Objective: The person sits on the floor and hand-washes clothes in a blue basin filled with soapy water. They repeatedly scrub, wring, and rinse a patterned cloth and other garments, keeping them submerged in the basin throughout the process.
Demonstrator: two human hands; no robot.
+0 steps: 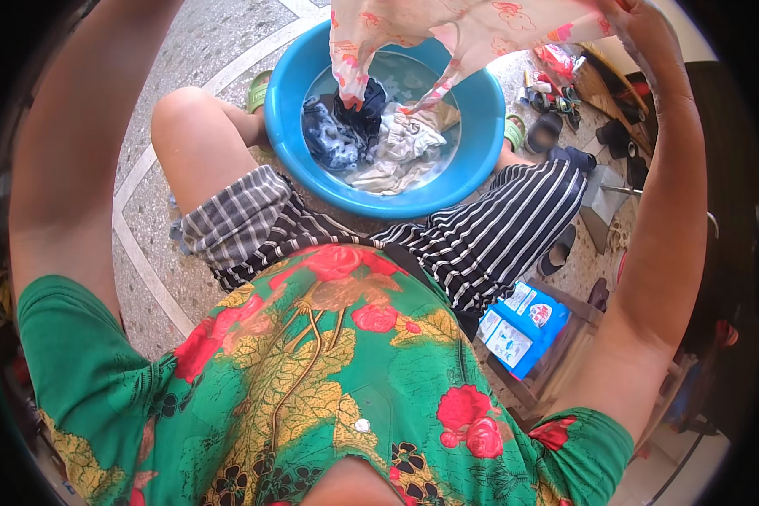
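Observation:
A wet, pale pink garment (481,31) with red and pink cartoon prints is lifted and spread above a blue plastic basin (284,152). My right hand (642,28) grips one side of it at the upper right. My left arm is raised, but its hand is past the top edge, out of view. Two lower ends of the garment hang over the basin. Below them, dark blue clothing (335,139) and white clothing (411,142) lie in cloudy, sudsy water. Whether the hanging ends touch the laundry cannot be told.
My legs, with green sandals (257,92) on the feet, straddle the basin on a speckled stone floor (158,272). To the right are several shoes (544,133), a grey metal block (601,202) with a rod, and a blue printed packet (525,326) near a wooden frame (582,341).

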